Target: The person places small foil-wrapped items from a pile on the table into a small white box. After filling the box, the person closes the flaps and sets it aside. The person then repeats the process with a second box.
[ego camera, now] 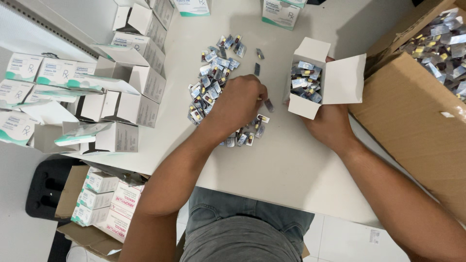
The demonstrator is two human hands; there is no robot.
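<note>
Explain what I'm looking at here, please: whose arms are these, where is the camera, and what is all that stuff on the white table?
There is no machine: these are a person's two bare arms, filmed by one camera worn on the head and looking down. The left hand rests on a loose pile of small foil capsule packets on the white table, pinching one packet in its fingers. The right hand holds a small open white carton, already partly filled with such packets. At the left stand many more open white cartons. At the right, a large cardboard box holds more packets. On the floor, another cardboard box contains closed cartons.
</note>
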